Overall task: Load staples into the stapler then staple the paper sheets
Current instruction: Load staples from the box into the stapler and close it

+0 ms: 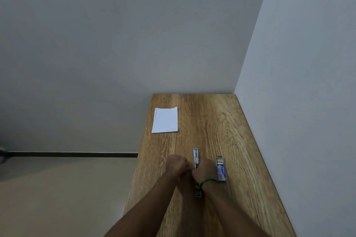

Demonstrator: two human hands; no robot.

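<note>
Looked like a bare room, maybe home or office: plain grey walls (115, 44), dark skirting strip (67, 154), wooden table (212, 121) under the fingers, pushed into the corner.

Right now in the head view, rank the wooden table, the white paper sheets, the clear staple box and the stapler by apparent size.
1. Long wooden table: by far the largest.
2. White paper sheets.
3 and 4. Clear plastic staple box and silver-and-blue stapler: unsure, because both hands cover much of the stapler, and both lie nearer the camera than the sheets.
</note>
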